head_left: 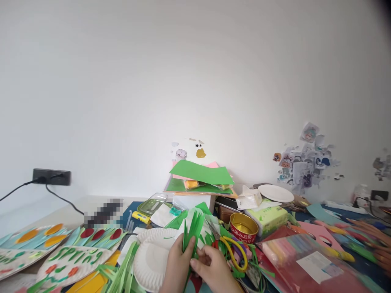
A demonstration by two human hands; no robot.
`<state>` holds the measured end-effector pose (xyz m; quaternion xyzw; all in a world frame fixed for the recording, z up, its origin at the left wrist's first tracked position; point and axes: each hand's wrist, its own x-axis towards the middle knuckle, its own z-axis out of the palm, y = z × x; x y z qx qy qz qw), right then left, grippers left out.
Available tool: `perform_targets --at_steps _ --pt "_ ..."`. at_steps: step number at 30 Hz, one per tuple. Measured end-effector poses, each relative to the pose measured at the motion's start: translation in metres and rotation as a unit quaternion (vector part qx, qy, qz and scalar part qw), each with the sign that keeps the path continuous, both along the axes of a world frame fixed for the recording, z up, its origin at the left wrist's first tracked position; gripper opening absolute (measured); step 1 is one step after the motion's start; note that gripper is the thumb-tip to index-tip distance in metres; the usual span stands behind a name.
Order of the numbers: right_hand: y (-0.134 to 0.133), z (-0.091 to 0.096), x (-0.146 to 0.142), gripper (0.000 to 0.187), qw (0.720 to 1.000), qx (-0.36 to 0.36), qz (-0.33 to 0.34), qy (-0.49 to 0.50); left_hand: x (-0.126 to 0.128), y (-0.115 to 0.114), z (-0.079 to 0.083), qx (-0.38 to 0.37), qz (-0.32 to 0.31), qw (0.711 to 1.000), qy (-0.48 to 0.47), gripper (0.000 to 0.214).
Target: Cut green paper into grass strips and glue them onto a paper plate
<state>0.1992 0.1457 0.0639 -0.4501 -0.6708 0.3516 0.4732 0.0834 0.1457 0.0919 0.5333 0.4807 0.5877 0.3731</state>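
Head view: left hand [176,265] and right hand [214,269] pinch green fringed paper [193,227] above paper plate [149,261]; red tin [243,228] beside

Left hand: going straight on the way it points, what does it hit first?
The left hand points away from the person, gripping the green fringed paper. Beyond that, probably the white box under the coloured paper stack; depth is unclear.

1. A red and gold tin [243,228] is sitting open on my right, just beside a green tissue pack [268,217].
2. Yellow-handled scissors [231,243] are lying just in front of that tin.
3. A white paper plate [146,264] is resting on my left.
4. A black power strip [51,176] is hanging on the wall [122,81].
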Motion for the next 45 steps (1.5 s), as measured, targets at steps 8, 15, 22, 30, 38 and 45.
perform_targets --at_steps 8,15,22,30,38,45 --pt "-0.006 -0.002 -0.016 0.023 0.995 -0.085 0.055 0.010 -0.002 -0.005 0.006 -0.036 -0.002 0.997 -0.070 0.042" --pt "-0.001 -0.003 -0.004 0.028 0.997 -0.067 0.020 0.014 -0.014 0.003 0.011 -0.027 0.025 0.998 -0.050 0.038" --pt "0.001 0.005 -0.003 0.040 0.983 -0.021 -0.057 0.172 -0.001 0.003 -0.004 -0.003 0.009 1.000 0.001 0.031" --pt "-0.001 0.010 -0.001 0.037 0.969 -0.042 -0.108 0.217 0.010 -0.002 -0.021 0.017 -0.044 0.997 0.065 0.022" --pt "0.006 -0.006 -0.007 0.025 0.972 0.033 -0.171 0.160 0.016 -0.003 -0.023 -0.020 -0.053 0.997 0.046 0.025" --pt "-0.004 0.006 0.005 0.025 0.960 0.124 -0.229 0.101 0.016 -0.004 -0.025 0.004 -0.018 0.997 0.072 0.021"
